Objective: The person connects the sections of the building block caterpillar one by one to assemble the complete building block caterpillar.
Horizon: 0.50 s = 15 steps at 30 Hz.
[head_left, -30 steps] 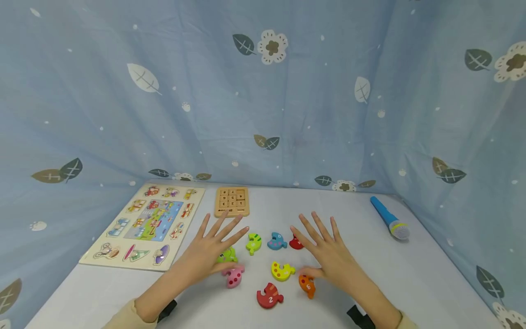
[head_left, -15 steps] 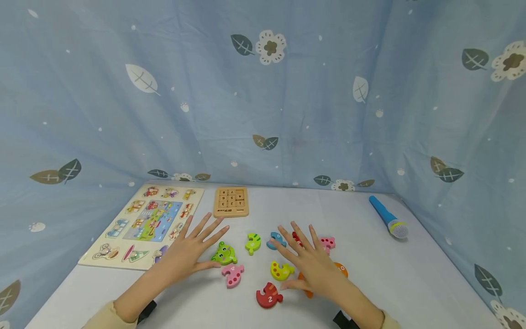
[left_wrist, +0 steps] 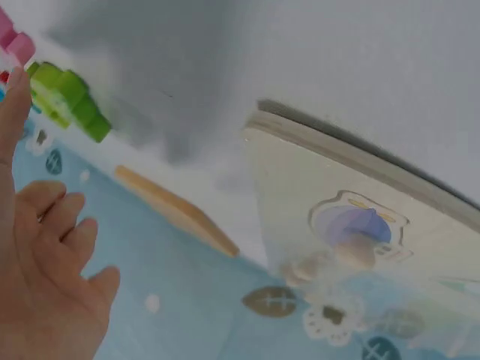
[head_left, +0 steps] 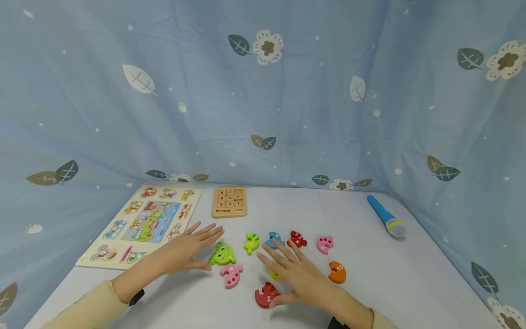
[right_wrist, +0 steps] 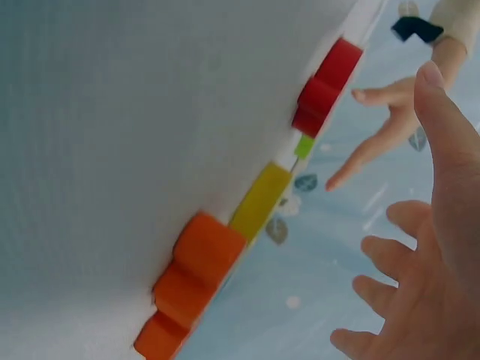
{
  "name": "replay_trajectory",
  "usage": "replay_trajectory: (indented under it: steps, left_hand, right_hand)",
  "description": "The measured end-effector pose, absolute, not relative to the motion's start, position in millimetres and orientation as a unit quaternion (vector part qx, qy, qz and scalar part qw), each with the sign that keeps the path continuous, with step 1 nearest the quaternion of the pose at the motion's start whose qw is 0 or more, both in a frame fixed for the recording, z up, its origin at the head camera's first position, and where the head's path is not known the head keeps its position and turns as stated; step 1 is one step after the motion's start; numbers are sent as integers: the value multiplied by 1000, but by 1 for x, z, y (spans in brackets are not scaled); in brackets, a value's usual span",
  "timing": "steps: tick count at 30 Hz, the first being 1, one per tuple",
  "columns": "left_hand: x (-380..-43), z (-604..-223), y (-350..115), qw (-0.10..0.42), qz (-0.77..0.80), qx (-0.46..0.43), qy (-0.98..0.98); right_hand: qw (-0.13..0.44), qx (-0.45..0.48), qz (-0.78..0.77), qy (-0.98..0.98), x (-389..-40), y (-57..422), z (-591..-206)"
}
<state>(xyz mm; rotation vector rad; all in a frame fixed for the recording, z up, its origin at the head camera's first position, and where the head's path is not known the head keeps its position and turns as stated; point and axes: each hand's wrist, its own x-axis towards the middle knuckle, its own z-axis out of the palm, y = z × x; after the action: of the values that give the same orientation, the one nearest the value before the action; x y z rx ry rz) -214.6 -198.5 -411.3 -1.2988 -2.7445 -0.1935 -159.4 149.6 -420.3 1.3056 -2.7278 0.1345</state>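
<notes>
When looking for the yellow piece point(right_wrist: 260, 200), find it lying on the white table point(head_left: 209, 311), mostly covered in the head view by the right hand point(head_left: 302, 278). Read the fingers there as spread apart and gripping nothing. Note the thumb overlapping the red piece marked 2 point(head_left: 264, 294); cannot tell whether touching it or just above.

See the left hand point(head_left: 181, 253) with fingers extended and nothing gripped, beside the green smiling piece point(head_left: 222, 254) and near the pink spotted piece point(head_left: 231, 277).

Judging by that low thumb, beware of shoving the red piece aside by lowering the right hand without clearing it first. Beware too of pressing blind on the yellow piece, hidden from above, and sliding it. On the left, risk bumping the green piece into the pink one with a sideways sweep, or jarring the puzzle board point(head_left: 162, 219) by dropping the forearm point(head_left: 137, 274) across its near corner.

Just beyond the right fingertips, find the blue piece point(head_left: 275, 236) and the striped red piece point(head_left: 297, 238); right of the hand, the orange piece marked 10 point(head_left: 337, 273). Farther out, see the wooden number board point(head_left: 229, 202) and the toy microphone point(head_left: 386, 216).
</notes>
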Motion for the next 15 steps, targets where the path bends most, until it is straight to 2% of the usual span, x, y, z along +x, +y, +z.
replay_trajectory:
  steps: [7, 15]
  left_hand:
    - [-229, -412, -198, -62, -92, -408, -906]
    - [-240, -412, -197, -98, -129, -402, -901]
  right_hand:
    - [37, 465, 80, -881, -157, 147, -420]
    - [-2, 402, 145, -904, -149, 143, -415]
